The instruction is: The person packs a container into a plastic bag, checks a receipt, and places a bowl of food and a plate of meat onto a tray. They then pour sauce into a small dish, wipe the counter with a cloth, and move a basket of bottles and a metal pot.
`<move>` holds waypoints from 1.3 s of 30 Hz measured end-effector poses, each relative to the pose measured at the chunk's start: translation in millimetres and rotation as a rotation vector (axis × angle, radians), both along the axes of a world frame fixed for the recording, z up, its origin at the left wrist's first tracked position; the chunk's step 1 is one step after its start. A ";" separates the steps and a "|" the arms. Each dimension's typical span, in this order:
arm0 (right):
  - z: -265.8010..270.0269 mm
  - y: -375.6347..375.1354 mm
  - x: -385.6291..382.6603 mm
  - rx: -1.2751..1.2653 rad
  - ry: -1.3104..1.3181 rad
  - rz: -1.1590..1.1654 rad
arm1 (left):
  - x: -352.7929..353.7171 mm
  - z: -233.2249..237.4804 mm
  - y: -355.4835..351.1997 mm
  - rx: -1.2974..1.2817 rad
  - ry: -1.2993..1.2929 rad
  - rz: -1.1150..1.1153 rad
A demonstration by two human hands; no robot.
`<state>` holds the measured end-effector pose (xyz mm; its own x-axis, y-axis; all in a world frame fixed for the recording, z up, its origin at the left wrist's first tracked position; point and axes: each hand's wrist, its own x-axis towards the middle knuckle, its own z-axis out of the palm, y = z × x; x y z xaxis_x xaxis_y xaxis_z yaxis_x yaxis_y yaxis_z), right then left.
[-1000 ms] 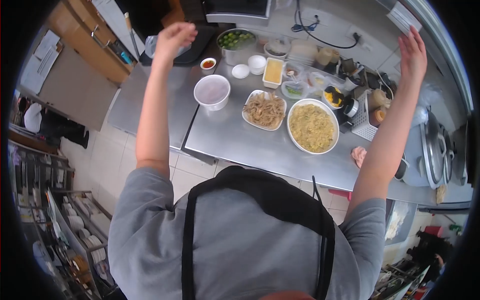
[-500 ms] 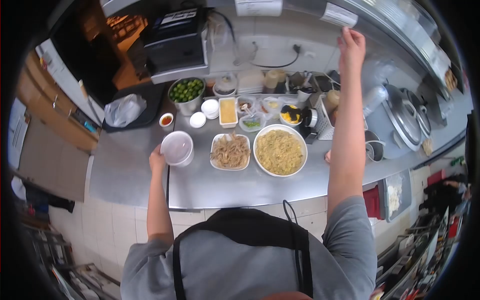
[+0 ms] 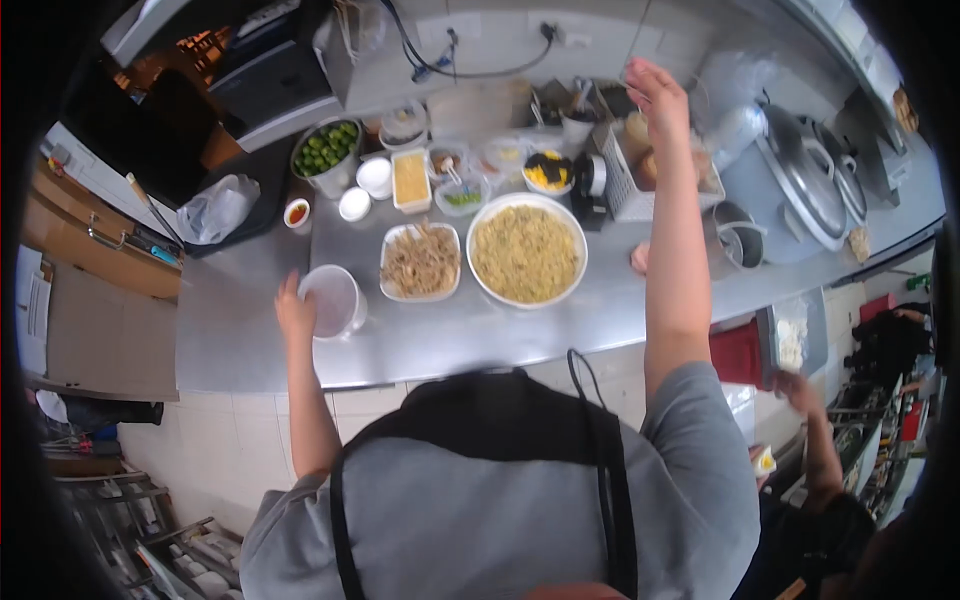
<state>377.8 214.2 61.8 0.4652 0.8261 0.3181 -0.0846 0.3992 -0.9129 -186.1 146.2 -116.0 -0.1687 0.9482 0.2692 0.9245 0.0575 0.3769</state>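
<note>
My left hand (image 3: 296, 308) grips the left rim of a translucent plastic tub (image 3: 337, 303), which looks bare inside. Raised over the back right of the counter, my right hand (image 3: 658, 95) has its fingers drawn together; I cannot make out anything in them. Nearest below it is a white perforated basket (image 3: 640, 205) with bottles. A square container of shredded meat (image 3: 420, 262) sits right of the tub. Beside that stands a large round bowl of yellowish, rice-like food (image 3: 527, 255).
Behind are a pot of green limes (image 3: 328, 150), white lidded cups (image 3: 374, 177), a yellow-filled container (image 3: 411, 180) and a small red sauce cup (image 3: 297, 212). Large metal lids (image 3: 800, 170) lie at right. Another person's arm (image 3: 820, 440) reaches toward a floor-side bin (image 3: 800, 325).
My view has shifted, so the counter items sit higher and further left. My right hand has come down from the label on the shelf edge. Another person has appeared at lower right.
</note>
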 end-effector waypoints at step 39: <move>-180.0 -294.3 -64.5 -0.664 -0.084 0.064 | 487.4 -72.3 54.5 -0.751 -1.250 -0.439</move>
